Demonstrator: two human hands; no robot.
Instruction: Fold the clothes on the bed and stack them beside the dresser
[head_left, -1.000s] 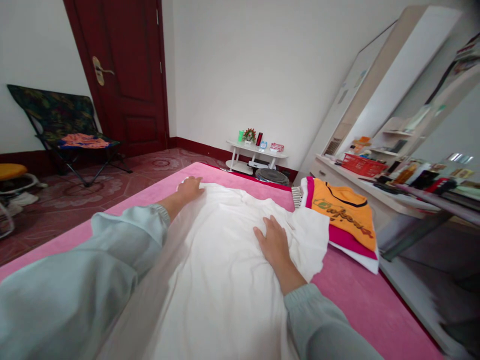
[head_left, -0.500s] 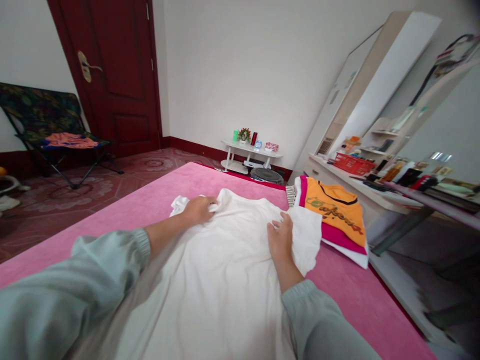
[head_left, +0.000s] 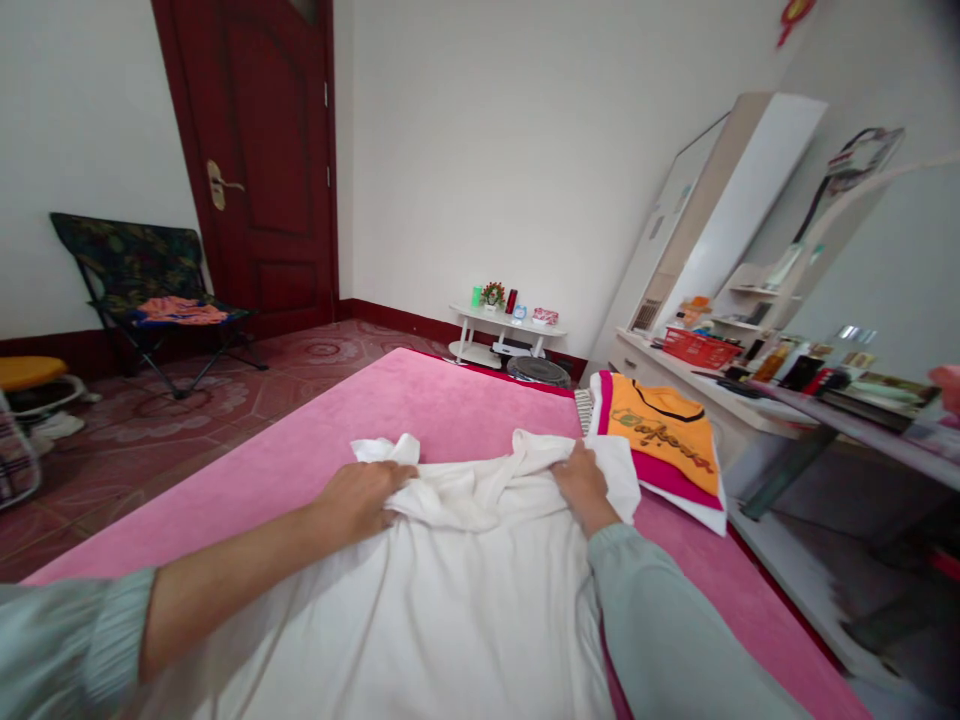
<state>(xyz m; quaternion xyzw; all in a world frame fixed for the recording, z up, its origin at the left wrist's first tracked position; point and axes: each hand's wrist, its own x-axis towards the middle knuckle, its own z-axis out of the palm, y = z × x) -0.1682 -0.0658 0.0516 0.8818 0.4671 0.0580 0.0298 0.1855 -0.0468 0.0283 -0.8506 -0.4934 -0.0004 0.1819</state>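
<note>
A white garment [head_left: 450, 590] lies spread over the pink bed cover [head_left: 315, 420], its far end bunched into loose folds. My left hand [head_left: 367, 497] grips the cloth at the left end of those folds, fingers closed round it. At the right end, my right hand [head_left: 583, 482] pinches the fabric, with a flap of white cloth sticking out beyond it. The fingertips of both hands are partly hidden by the cloth.
A folded stack with an orange shirt [head_left: 667, 430] on top lies at the bed's right edge. Beyond are a low white stand [head_left: 510, 318] and, at right, a dresser with a red basket [head_left: 699, 348]. A folding chair [head_left: 142, 270] stands far left.
Both hands now grip the cloth; the right one was open before. The garment's far edge has been folded toward me, and my left hand has moved nearer and left. The view has shifted.
</note>
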